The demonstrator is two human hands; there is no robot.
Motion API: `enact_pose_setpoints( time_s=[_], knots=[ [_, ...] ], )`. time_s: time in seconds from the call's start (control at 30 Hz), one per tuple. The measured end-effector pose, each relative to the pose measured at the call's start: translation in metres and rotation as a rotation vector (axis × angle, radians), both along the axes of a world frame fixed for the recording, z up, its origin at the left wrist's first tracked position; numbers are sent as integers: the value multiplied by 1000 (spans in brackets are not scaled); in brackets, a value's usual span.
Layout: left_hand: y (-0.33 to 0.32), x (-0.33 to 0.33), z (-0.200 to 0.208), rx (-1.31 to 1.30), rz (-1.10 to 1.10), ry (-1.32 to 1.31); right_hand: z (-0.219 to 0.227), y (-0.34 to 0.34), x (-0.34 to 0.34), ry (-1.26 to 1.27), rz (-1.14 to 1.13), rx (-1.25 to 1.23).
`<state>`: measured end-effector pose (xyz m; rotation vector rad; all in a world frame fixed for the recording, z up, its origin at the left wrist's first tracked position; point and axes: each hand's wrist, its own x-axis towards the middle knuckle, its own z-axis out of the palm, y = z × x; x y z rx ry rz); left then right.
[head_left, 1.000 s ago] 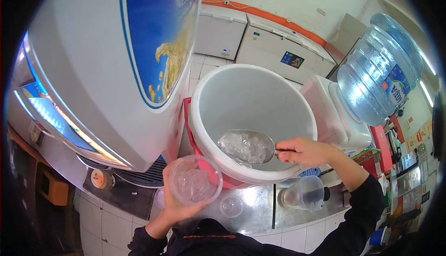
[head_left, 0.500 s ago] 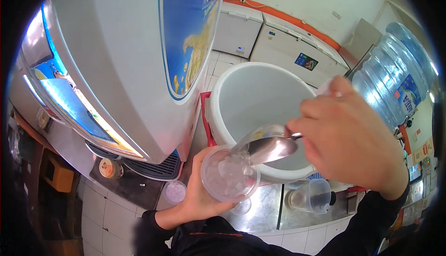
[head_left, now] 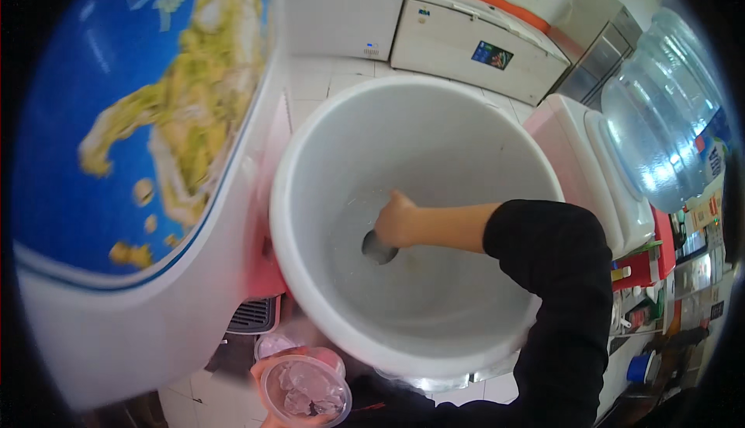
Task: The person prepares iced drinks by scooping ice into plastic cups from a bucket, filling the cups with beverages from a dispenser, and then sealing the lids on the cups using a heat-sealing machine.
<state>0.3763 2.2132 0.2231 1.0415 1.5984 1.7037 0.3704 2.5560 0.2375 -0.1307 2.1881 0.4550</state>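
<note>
White chest freezers (head_left: 473, 48) stand far back, beyond a large round white plastic tub (head_left: 458, 137). Right hand (head_left: 397, 220): grip closed on a silver metal scoop (head_left: 379, 251), low inside the tub, left of its middle; handle hidden, load unclear. Left hand (head_left: 261, 370): grip wrapped around a clear plastic cup (head_left: 310, 420) of ice (head_left: 306, 385), near left, outside the tub. Scoop probably stiff, light unloaded, slick if wet; hold by handle. Cup likely thin, easily squeezed; hold gently below rim. Right forearm (head_left: 458, 226) reaches leftward across the tub, elbow bent, fist low.
</note>
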Motion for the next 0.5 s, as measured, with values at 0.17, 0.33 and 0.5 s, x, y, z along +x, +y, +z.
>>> enact_pose_setpoints(
  time_s=[0.17,0.33,0.5],
  knots=[
    [-13,5,-29,-119,45,-111,-10,-9,-8,26,-98,-228],
    [-14,3,-32,-114,42,-134,60,-7,-19,38,-243,-270],
    [-21,1,-32,-73,47,-126,131,-17,14,168,-276,-323]
  ],
)
